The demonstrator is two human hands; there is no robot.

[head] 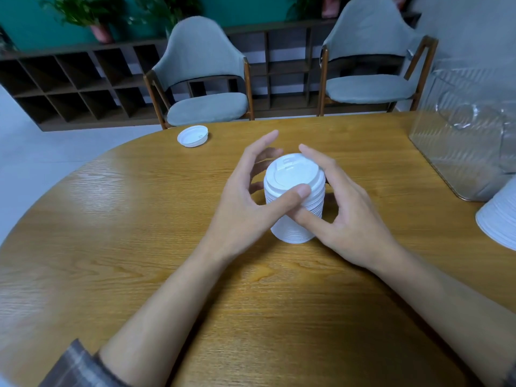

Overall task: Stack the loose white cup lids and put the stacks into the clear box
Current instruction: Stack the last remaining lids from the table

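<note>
Head view: a tall stack of lids [293, 208] stands upright in the middle of the wooden surface [139, 219], and both hands are on it. The left hand [245, 202] has its thumb laid on the rim of the top lid. Its fingers are spread loosely behind the stack, and I cannot tell whether they touch it. The right hand [343, 213] cups the stack, with fingers against its right side and thumb across its front.

One loose lid [192, 136] lies alone near the far edge, well apart from the hands, so the stacking looks nearly done but not finished. A second stack [499, 216] sits at the right edge of the picture, just beside the clear box [463, 141]. It is cut off by the frame, so how it lies is unclear. The box stands at the far right. No white lids show inside it, though its ribbed walls blur what it holds.

By my reading, gathering is almost complete, while loading has not begun: the last lid must join a stack, then both stacks go into the box.
</note>
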